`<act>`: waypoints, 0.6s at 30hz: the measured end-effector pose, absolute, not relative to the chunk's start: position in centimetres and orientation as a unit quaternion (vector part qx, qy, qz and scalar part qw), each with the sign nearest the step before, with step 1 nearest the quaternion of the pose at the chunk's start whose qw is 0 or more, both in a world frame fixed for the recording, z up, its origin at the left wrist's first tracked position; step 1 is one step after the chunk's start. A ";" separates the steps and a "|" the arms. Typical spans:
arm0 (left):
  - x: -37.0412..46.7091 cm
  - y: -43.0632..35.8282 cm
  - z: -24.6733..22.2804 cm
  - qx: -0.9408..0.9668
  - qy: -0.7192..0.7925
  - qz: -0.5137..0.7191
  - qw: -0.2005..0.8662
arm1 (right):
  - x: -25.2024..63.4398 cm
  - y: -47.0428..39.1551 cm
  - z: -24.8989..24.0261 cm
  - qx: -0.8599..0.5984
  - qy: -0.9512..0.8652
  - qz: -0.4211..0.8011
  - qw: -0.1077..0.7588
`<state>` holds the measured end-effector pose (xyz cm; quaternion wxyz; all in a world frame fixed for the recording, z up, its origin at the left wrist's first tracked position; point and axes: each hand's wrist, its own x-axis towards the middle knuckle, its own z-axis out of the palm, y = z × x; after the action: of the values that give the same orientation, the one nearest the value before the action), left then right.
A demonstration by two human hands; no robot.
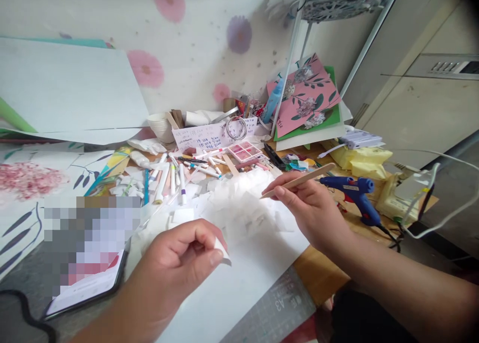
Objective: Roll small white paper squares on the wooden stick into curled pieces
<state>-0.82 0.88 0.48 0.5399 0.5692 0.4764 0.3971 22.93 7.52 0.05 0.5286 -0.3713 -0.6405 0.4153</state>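
My left hand (187, 258) pinches a small piece of white paper (223, 252) between thumb and fingertips, above a large white sheet (224, 298). To the right, my right hand (312, 206) grips a flat wooden stick (303, 178), held like a pen with its lower tip pointing left. Behind and between both hands lies a loose pile of thin white paper pieces (243, 198) on the sheet. Beyond my right hand, a blue glue gun (354, 191) rests on the wooden table.
A phone (93, 278) lies at left on a grey mat. Markers (182, 183), a pink palette (244, 152) and paper cups (161, 127) crowd the back. A pink flower card (309, 98) leans at back right. White cables (449, 228) hang at right.
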 end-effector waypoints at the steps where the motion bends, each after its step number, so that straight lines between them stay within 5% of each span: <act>1: -0.8 0.9 0.4 0.573 0.477 0.389 0.541 | 22.6 6.8 0.4 -0.351 -0.642 0.430 0.528; 8: -0.6 0.4 0.3 0.569 0.455 0.390 0.563 | 20.9 2.9 1.6 -0.194 -0.583 0.608 0.503; 18: -0.7 0.1 0.7 0.570 0.437 0.381 0.582 | 20.8 2.8 1.3 -0.167 -0.568 0.638 0.493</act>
<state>-0.66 0.13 0.72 0.5815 0.5704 0.4373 0.3811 20.78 2.80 1.33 0.4932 -0.1665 -0.5675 0.6379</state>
